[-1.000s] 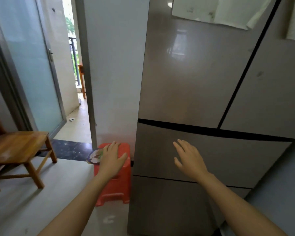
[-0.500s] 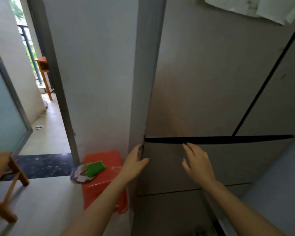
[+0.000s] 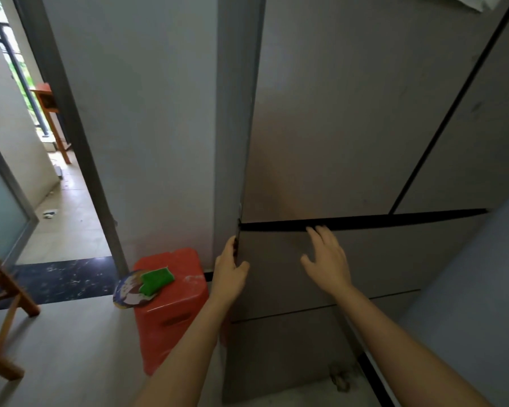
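Observation:
A tall grey-brown fridge (image 3: 350,118) fills the right half of the head view, with two upper doors and drawers below a black gap. My left hand (image 3: 229,271) grips the left edge of the upper drawer front (image 3: 394,259), fingers round its side and thumb on the face. My right hand (image 3: 328,258) lies with straight fingers on the same drawer front, fingertips at the black gap.
A red plastic stool (image 3: 174,306) stands left of the fridge with a patterned plate (image 3: 128,292) and a green sponge (image 3: 156,279) on it. A wooden chair (image 3: 3,312) is at far left. An open doorway (image 3: 56,183) leads to a balcony.
The view moved closer to the fridge. My left hand went from above the red stool to the drawer's left edge and took hold of it. My right hand rose to the black gap.

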Demonstrator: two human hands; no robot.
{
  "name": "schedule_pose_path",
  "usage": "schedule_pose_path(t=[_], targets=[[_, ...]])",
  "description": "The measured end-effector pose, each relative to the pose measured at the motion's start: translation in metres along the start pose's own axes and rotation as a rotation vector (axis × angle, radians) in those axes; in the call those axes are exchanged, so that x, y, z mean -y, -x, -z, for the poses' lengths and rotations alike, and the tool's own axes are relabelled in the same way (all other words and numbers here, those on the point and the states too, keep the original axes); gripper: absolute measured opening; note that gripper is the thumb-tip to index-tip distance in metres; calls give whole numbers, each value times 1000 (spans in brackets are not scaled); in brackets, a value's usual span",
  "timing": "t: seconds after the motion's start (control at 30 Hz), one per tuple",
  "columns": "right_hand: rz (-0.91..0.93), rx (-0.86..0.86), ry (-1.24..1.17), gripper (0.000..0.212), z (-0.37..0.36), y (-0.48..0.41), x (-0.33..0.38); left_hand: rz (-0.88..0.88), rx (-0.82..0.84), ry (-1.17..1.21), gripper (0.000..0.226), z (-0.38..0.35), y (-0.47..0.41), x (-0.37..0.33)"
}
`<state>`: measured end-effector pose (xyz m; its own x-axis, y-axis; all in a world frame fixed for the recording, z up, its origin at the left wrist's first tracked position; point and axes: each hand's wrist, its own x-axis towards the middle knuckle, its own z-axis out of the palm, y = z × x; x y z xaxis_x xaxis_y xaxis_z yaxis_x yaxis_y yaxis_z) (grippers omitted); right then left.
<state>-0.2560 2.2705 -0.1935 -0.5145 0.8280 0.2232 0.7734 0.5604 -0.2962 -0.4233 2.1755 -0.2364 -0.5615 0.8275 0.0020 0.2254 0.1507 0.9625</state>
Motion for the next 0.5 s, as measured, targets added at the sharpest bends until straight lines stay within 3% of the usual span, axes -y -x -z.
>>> schedule_pose_path(t=[0.23, 0.5], targets=[[54, 35, -13, 62, 7, 4, -5, 35, -7, 41, 48, -1, 11, -15], [158, 59, 26, 62, 16, 34, -25, 3, -85, 52, 52, -16, 69, -31]])
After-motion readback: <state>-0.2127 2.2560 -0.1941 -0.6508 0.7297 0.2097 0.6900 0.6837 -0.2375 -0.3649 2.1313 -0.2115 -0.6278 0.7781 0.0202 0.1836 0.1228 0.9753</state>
